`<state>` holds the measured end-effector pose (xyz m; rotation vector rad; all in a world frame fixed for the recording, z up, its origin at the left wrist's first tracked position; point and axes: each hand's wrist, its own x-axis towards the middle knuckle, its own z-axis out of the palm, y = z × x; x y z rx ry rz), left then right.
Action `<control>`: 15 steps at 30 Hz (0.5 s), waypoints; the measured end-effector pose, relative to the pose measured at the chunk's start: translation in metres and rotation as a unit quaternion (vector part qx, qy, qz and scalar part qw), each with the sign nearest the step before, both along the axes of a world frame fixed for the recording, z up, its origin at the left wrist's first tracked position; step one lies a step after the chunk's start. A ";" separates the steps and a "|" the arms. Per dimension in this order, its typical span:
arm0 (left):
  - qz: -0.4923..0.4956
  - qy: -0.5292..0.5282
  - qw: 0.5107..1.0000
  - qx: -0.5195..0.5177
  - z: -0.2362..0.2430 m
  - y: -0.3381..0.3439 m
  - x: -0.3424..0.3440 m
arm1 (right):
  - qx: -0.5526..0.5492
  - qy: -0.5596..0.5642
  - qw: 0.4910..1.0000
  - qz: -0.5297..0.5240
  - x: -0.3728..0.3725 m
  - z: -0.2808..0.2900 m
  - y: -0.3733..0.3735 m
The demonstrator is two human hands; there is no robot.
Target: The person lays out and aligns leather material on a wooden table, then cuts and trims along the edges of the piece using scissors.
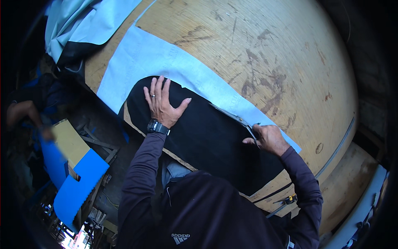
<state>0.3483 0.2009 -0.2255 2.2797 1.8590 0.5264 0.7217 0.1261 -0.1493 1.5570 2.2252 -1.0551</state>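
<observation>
A black rounded sheet (pixel 199 128) lies across the near part of the wooden table, over a pale blue-white sheet of material (pixel 153 54). My left hand (pixel 166 106) rests flat on the black sheet's upper left, fingers spread, a ring and a dark wristwatch showing. At the right, my right hand (pixel 269 139) grips a pair of metal scissors (pixel 236 117) by the handles. The long blades point up and left along the black sheet's far edge, where it borders the pale material. The fingers inside the handles are partly hidden.
The worn wooden table (pixel 248 54) reaches far and right. Folded pale fabric (pixel 91 25) hangs at its upper left. A yellow-and-black tape measure (pixel 290 199) lies near my right forearm. At left, another person's arm (pixel 25 114) reaches to a blue-and-tan panel (pixel 81 174).
</observation>
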 end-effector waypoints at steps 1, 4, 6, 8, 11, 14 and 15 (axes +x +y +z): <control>0.004 0.002 1.000 0.003 -0.001 0.000 -0.001 | 0.003 0.002 1.000 0.004 -0.005 0.004 0.003; -0.003 -0.015 1.000 0.006 -0.003 -0.001 -0.001 | 0.021 0.006 1.000 0.011 -0.022 0.015 0.012; -0.001 -0.019 1.000 0.006 -0.003 -0.001 -0.002 | 0.016 -0.008 1.000 0.018 -0.024 0.010 0.015; 0.001 -0.027 1.000 0.004 -0.004 0.001 -0.001 | 0.010 -0.025 0.999 0.023 -0.021 0.002 0.014; 0.001 -0.035 0.999 0.007 -0.004 -0.001 -0.003 | 0.013 -0.009 1.000 0.007 -0.015 -0.004 0.010; 0.006 -0.042 0.999 0.011 -0.003 0.001 -0.006 | 0.010 -0.010 1.000 0.014 -0.024 0.000 0.017; 0.003 -0.046 0.999 0.009 -0.003 0.000 -0.005 | 0.020 -0.006 1.000 0.018 -0.033 0.008 0.021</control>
